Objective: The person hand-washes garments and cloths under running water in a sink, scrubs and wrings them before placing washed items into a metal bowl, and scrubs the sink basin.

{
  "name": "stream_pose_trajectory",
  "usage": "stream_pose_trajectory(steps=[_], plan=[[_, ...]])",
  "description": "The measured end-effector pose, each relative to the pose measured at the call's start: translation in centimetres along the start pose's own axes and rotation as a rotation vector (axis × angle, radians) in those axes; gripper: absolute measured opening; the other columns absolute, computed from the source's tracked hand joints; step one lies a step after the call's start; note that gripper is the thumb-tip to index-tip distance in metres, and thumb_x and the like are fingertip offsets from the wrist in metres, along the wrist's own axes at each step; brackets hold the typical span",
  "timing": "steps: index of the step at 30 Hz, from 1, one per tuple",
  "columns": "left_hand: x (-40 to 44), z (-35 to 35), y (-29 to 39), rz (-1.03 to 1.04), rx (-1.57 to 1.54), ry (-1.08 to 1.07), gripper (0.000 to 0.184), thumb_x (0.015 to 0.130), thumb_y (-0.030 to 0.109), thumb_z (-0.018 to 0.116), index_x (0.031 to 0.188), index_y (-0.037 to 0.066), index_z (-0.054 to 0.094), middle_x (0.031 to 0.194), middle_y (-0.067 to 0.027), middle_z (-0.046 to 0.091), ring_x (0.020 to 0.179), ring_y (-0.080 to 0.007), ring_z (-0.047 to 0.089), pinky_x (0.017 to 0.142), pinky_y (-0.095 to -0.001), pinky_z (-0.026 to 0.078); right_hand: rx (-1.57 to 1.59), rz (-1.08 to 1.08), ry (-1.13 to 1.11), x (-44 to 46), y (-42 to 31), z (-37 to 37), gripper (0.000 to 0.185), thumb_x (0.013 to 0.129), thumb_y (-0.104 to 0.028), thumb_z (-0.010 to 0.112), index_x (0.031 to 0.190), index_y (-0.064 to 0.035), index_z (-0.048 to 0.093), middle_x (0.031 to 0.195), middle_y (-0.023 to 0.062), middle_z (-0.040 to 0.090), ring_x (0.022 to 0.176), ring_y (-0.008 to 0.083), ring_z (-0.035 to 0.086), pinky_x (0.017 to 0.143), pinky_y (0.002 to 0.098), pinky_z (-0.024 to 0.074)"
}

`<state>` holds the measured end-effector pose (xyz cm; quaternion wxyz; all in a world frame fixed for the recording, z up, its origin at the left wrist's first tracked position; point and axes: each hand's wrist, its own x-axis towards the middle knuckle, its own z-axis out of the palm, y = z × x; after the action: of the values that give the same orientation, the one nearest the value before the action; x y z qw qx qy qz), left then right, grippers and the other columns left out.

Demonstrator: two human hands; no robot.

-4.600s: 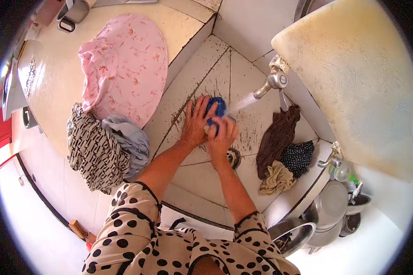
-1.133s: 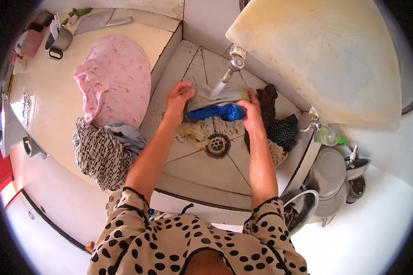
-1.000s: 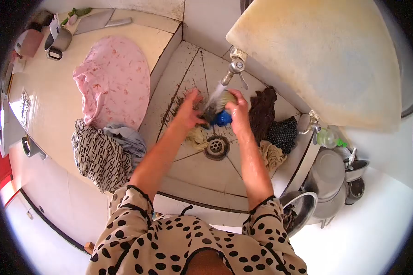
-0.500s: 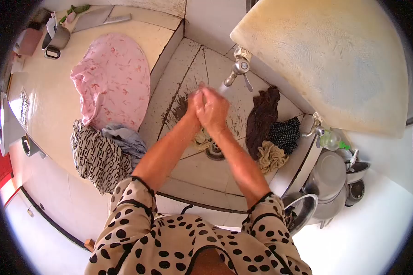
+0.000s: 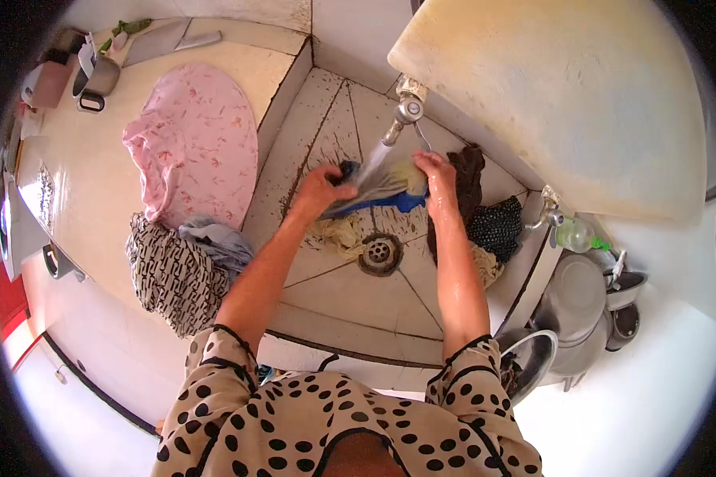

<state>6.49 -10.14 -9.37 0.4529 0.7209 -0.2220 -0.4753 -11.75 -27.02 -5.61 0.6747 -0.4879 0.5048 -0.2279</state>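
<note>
Water runs from the tap point(image 5: 402, 119) onto a wet blue and pale cloth point(image 5: 394, 191), spread between my two hands above the tiled sink floor. My left hand point(image 5: 322, 192) is closed on the cloth's left end, which is blurred. At the right end, my right hand point(image 5: 437, 179) pinches its edge. Below the cloth, a crumpled cream cloth point(image 5: 342, 237) lies beside the round drain point(image 5: 379, 253). To the right of my right hand are a dark brown cloth point(image 5: 467, 179) and a black dotted cloth point(image 5: 496, 228).
A pink floral cloth point(image 5: 207, 135) and a black-patterned cloth point(image 5: 175, 274) lie on the left counter point(image 5: 79, 171). A large pale board point(image 5: 557, 103) juts over the right side. A second tap point(image 5: 547, 211), a green-capped bottle point(image 5: 575, 236) and metal pots point(image 5: 573, 290) stand lower right.
My hands were together under the tap half a second ago; now they are apart, with the blue and pale cloth stretched between them. The view has shifted slightly.
</note>
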Motion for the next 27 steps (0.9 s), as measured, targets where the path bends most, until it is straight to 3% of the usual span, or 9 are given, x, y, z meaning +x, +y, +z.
stream_pose_trajectory(steps=[2, 3, 6, 10, 13, 16, 21, 24, 27], plan=[[0.9, 0.7, -2.9, -0.066, -0.406, -0.257, 0.037, 0.071, 0.019, 0.080, 0.101, 0.010, 0.061, 0.079, -0.0011, 0.061, 0.072, -0.0122, 0.056, 0.069, -0.0266, 0.044, -0.063, -0.020, -0.127, -1.7, -0.4, 0.8, 0.026, 0.078, -0.010, 0.061, 0.102, -0.0025, 0.067, 0.091, 0.0057, 0.065, 0.080, 0.0141, 0.058, 0.075, 0.0289, 0.0461], [1.2, 1.1, -3.7, 0.108, -0.314, -0.197, 0.032, 0.076, 0.015, 0.073, 0.102, 0.011, 0.056, 0.080, 0.0007, 0.059, 0.074, -0.0128, 0.055, 0.068, -0.0278, 0.045, -0.134, 0.006, -0.268, -2.1, 0.0, 0.5, 0.036, 0.076, -0.005, 0.059, 0.112, 0.0005, 0.061, 0.093, 0.0054, 0.063, 0.083, 0.0117, 0.056, 0.074, 0.0262, 0.0455], [-1.5, 1.2, 4.9, -0.036, -0.423, -0.084, 0.018, 0.082, 0.008, 0.063, 0.096, 0.011, 0.053, 0.083, 0.0031, 0.055, 0.077, -0.0117, 0.053, 0.069, -0.0268, 0.044, -0.381, 0.018, -0.323, -3.2, 1.9, 1.8, 0.046, 0.073, -0.002, 0.060, 0.119, -0.0047, 0.061, 0.103, 0.0088, 0.065, 0.087, 0.0161, 0.060, 0.082, 0.0306, 0.0470], [-2.9, 1.8, 10.3, 0.155, -0.719, -0.244, 0.014, 0.086, 0.002, 0.055, 0.096, 0.011, 0.050, 0.084, 0.0006, 0.056, 0.074, -0.0080, 0.049, 0.065, -0.0223, 0.039, -0.328, -0.018, -0.403, -3.5, 4.0, 3.5, 0.049, 0.073, -0.003, 0.063, 0.122, -0.0033, 0.060, 0.109, 0.0120, 0.065, 0.093, 0.0208, 0.061, 0.087, 0.0323, 0.0462], [-3.5, -0.5, 12.3, 0.378, -0.604, -0.190, 0.022, 0.084, 0.004, 0.060, 0.101, 0.011, 0.050, 0.092, 0.0021, 0.055, 0.083, -0.0087, 0.052, 0.073, -0.0244, 0.044, -0.456, 0.117, -0.432, -3.5, 1.4, 3.7, 0.050, 0.073, -0.006, 0.067, 0.121, -0.0001, 0.058, 0.101, 0.0080, 0.066, 0.093, 0.0137, 0.058, 0.086, 0.0282, 0.0441], [-3.7, -2.8, 12.8, 0.403, -0.442, -0.072, 0.032, 0.081, 0.003, 0.066, 0.107, 0.011, 0.049, 0.098, 0.0001, 0.057, 0.090, -0.0086, 0.054, 0.080, -0.0248, 0.045, -0.206, 0.072, -0.437, -5.0, -2.8, 2.7, 0.046, 0.074, -0.011, 0.067, 0.117, 0.0023, 0.060, 0.101, 0.0094, 0.066, 0.094, 0.0126, 0.059, 0.088, 0.0280, 0.0436], [-1.5, -0.2, 5.7, 0.583, 0.155, 0.005, 0.084, 0.061, 0.015, 0.086, 0.135, 0.006, 0.045, 0.103, -0.0101, 0.065, 0.090, -0.0208, 0.062, 0.084, -0.0314, 0.049, 0.282, 0.068, -0.489, -6.3, -6.1, 2.9, 0.024, 0.082, -0.017, 0.058, 0.098, 0.0006, 0.065, 0.085, 0.0027, 0.065, 0.078, 0.0106, 0.057, 0.075, 0.0260, 0.0464], [-3.2, 0.9, 6.8, 0.194, 0.300, -0.217, 0.064, 0.066, 0.016, 0.082, 0.124, 0.003, 0.056, 0.103, -0.0081, 0.067, 0.092, -0.0225, 0.062, 0.088, -0.0349, 0.046, 0.060, -0.011, -0.455, -5.6, -4.5, 2.7, 0.021, 0.083, -0.016, 0.057, 0.095, -0.0007, 0.065, 0.085, 0.0033, 0.064, 0.076, 0.0099, 0.056, 0.073, 0.0263, 0.0454], [-1.1, 0.5, 2.6, 0.105, -0.220, -0.116, 0.043, 0.073, 0.011, 0.069, 0.113, 0.001, 0.062, 0.096, -0.0075, 0.068, 0.085, -0.0189, 0.064, 0.082, -0.0305, 0.050, -0.206, -0.129, -0.283, -5.5, -3.6, 2.0, 0.023, 0.083, -0.016, 0.059, 0.096, 0.0037, 0.063, 0.084, 0.0043, 0.064, 0.074, 0.0119, 0.056, 0.072, 0.0281, 0.0454]])
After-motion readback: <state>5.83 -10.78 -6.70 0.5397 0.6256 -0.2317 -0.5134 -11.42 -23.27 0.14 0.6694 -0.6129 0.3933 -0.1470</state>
